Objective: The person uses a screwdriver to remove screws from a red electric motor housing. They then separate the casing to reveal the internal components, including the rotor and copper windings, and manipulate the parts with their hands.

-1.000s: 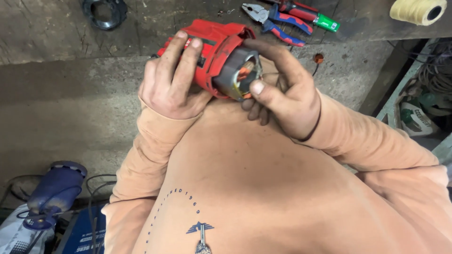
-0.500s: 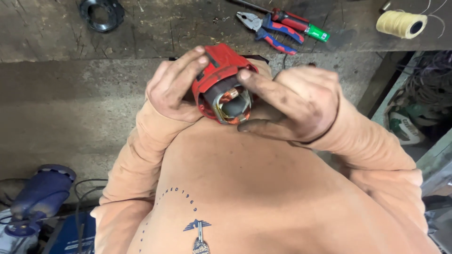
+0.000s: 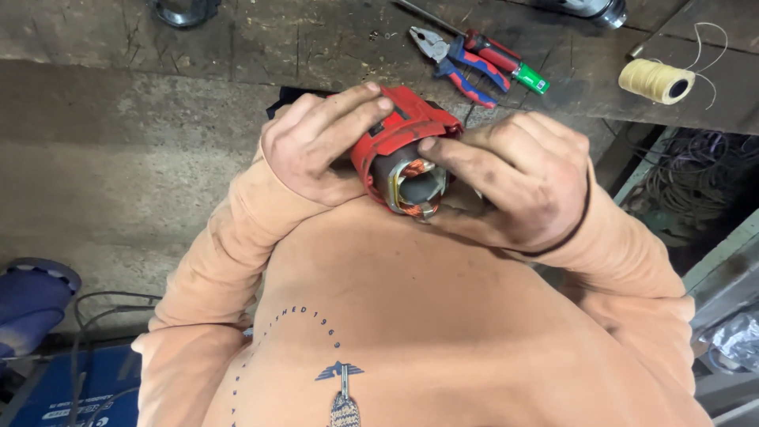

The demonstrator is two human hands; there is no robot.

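Observation:
I hold a red power-tool motor housing (image 3: 399, 126) against my chest, its open end tilted toward me. Inside it sits a grey stator (image 3: 411, 183) with copper windings showing at the rim. My left hand (image 3: 316, 146) wraps the housing from the left, fingers over the top. My right hand (image 3: 518, 178) grips it from the right, with the thumb pressed on the rim by the stator. Both hands are smeared with grime.
A worn wooden bench (image 3: 237, 47) lies ahead, carrying blue-and-red pliers (image 3: 455, 59), a red screwdriver with a green end (image 3: 506, 59) and a spool of yellowish twine (image 3: 655, 81). A blue power tool (image 3: 32, 300) and cables sit low left; coiled wires (image 3: 704, 178) at the right.
My right hand has closed over the housing's right side, where before it only touched the stator with fingertips. The housing has turned so its open end faces me more.

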